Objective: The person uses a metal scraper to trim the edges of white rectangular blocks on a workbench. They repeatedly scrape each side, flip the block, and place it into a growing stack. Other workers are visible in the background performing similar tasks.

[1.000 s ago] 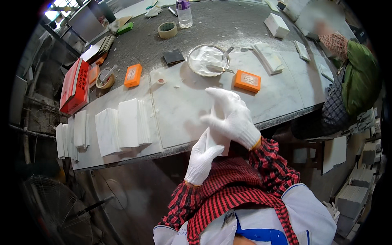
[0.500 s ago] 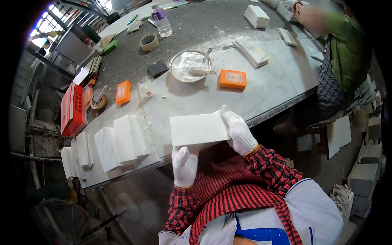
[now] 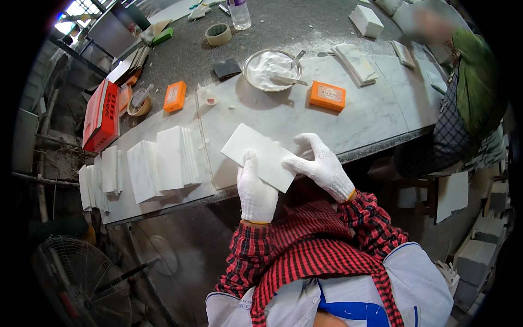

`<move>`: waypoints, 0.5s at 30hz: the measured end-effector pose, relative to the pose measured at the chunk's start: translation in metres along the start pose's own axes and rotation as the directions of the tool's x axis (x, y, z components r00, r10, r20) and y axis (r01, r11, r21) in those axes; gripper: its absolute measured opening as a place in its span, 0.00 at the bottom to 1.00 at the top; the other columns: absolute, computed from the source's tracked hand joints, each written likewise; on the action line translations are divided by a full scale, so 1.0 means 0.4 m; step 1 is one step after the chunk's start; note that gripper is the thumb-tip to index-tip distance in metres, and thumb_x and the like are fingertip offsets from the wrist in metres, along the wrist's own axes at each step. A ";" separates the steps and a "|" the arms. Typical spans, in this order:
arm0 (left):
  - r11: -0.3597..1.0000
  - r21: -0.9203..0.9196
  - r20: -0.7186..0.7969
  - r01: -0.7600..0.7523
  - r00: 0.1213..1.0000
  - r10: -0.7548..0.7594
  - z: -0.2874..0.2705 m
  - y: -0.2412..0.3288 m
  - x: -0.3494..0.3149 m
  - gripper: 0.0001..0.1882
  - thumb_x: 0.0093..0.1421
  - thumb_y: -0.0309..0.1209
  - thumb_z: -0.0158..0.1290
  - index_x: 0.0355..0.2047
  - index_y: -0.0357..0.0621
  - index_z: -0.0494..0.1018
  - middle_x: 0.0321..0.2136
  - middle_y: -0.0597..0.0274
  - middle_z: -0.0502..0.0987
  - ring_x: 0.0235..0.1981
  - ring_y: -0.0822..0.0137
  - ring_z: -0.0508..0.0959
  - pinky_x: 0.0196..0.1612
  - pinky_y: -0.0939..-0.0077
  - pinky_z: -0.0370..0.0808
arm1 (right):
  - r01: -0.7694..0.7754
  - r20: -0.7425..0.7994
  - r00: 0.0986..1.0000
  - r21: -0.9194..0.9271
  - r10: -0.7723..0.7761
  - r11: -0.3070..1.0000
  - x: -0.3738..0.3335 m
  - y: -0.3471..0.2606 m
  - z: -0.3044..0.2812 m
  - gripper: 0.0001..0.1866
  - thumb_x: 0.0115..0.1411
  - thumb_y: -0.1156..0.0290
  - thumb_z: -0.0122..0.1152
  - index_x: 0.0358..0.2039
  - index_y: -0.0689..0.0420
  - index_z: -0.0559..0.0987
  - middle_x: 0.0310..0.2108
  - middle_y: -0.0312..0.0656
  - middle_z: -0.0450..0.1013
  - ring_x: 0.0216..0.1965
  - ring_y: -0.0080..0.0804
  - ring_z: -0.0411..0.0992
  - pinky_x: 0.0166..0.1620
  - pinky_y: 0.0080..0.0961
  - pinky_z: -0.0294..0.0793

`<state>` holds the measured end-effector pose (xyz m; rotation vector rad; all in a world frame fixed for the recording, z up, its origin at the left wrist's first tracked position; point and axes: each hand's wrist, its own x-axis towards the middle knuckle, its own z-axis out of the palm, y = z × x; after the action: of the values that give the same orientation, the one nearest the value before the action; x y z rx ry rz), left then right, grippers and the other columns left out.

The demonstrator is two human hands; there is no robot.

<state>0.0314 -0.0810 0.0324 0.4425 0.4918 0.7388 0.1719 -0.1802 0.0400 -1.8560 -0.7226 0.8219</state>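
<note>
Change: since half a second ago the white tile (image 3: 260,156) has tipped from nearly level to slanting, its far end now toward the person's left, and the left hand (image 3: 256,192) has come up from below the tile to its near edge.
Tile: a flat white rectangle held above the near edge of the desk (image 3: 376,111), in front of the person's chest.
Left hand: white-gloved, fingers (image 3: 250,163) laid up over the tile's near long edge, gripping it from below.
Right hand: the right hand (image 3: 318,163), also gloved, has its fingers clasped on the tile's right end.
Left of the tile: stacks of white tiles (image 3: 160,163) stand on edge on the desk, more of them further left.
Beyond the tile: a metal bowl (image 3: 272,70) of white powder with tools in it; an orange block (image 3: 327,95) just right of the bowl; another orange block (image 3: 175,96) well left of the bowl; a dark pad (image 3: 226,69) beside the bowl.
Far from the tile: a tape roll (image 3: 218,34) and a clear bottle (image 3: 239,13) at the desk's back; a red box (image 3: 102,115) at the left end.
Right of the tile: another person in a green top (image 3: 476,82) at the desk's right side.
</note>
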 end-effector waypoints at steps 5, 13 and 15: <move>0.999 0.031 -0.070 0.030 0.997 -0.027 0.006 0.002 -0.005 0.26 0.78 0.41 0.45 0.66 0.34 0.61 0.59 0.45 0.73 0.61 0.48 0.75 0.65 0.46 0.73 | 0.013 0.089 0.996 -0.049 -0.008 0.999 0.092 -0.025 -0.005 0.40 0.56 0.47 0.75 0.61 0.60 0.73 0.50 0.51 0.79 0.50 0.41 0.79 0.54 0.37 0.78; 0.994 -0.014 -0.012 0.105 0.994 -0.106 0.029 0.042 -0.026 0.26 0.78 0.40 0.45 0.68 0.34 0.60 0.60 0.42 0.73 0.62 0.43 0.75 0.66 0.41 0.73 | -0.027 -0.050 0.998 0.310 0.045 0.950 0.097 -0.035 -0.027 0.17 0.69 0.64 0.63 0.53 0.60 0.80 0.43 0.38 0.79 0.37 0.22 0.77 0.40 0.22 0.77; 0.993 -0.041 -0.033 0.108 0.993 -0.109 0.024 0.038 -0.020 0.27 0.78 0.40 0.45 0.68 0.33 0.60 0.60 0.42 0.73 0.63 0.42 0.74 0.66 0.41 0.73 | -0.016 -0.063 0.997 0.335 0.040 0.942 0.095 -0.031 -0.036 0.15 0.70 0.63 0.62 0.50 0.60 0.81 0.37 0.35 0.78 0.34 0.19 0.75 0.35 0.20 0.74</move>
<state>0.0238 -0.0788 0.0502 0.3641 0.5293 0.6509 0.2046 -0.1538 0.0474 -1.5815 -0.4791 0.8381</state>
